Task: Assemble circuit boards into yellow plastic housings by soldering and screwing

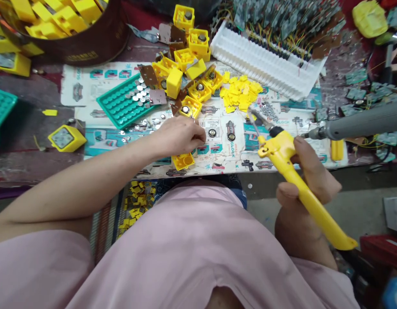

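My left hand (180, 136) is over the printed cardboard with its fingers curled together; whatever they hold is hidden. Under it, a yellow plastic housing (183, 161) lies partly covered. Just beyond the fingers sits another open housing (190, 107) with a round metal part inside. Two small round parts, one of them a dark-rimmed disc (212, 133), lie to the right of this hand. My right hand (309, 184) is closed around a yellow soldering gun (301, 189). Its metal tip (261, 118) points up and left, close to a heap of tiny metal pieces (269, 112).
A green tray (125, 103) holds silvery discs. Flat yellow pieces (240, 92) are piled beside a white rack (269, 64) of wired circuit boards. A grey rod-shaped tool (362, 122) juts in from the right. Yellow housings fill a brown tub (85, 49).
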Demonstrator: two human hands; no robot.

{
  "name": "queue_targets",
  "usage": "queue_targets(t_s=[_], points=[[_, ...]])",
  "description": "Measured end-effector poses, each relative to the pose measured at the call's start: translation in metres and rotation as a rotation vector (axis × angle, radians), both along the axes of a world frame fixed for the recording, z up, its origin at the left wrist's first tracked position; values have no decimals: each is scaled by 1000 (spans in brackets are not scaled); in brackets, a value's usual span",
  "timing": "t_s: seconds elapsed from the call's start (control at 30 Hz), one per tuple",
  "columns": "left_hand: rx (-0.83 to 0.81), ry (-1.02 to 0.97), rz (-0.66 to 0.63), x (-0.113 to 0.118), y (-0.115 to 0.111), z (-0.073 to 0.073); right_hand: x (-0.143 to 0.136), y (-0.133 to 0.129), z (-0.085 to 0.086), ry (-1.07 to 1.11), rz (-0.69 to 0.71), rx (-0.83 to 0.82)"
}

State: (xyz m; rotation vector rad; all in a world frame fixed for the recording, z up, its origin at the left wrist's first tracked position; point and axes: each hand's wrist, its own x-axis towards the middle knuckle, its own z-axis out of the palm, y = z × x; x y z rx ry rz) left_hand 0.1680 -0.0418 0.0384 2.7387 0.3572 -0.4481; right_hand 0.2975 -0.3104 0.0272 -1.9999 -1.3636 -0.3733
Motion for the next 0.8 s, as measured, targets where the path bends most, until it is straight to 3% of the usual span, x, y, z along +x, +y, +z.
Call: queue_targets(t_s=[0.1,0.27,0.47,0.57,0.67,0.8], points=[[18,-22,48,0,-4,2,-3,-6,1,-123,-25,122],[-3,-53,126,6,1,8,-9,-8,-11,49,-17,216],[30,-40,129,5,-9,5,-16,-12,-18,289,-43,156],[110,-69,164,4,-19,-3,-19,-10,-20,267,-44,146],[161,-77,170,2,-25,-11,-22,-5,-22,151,24,150],[155,-93,204,-2,-28,-18,-24,1,-22,-2,215,187]])
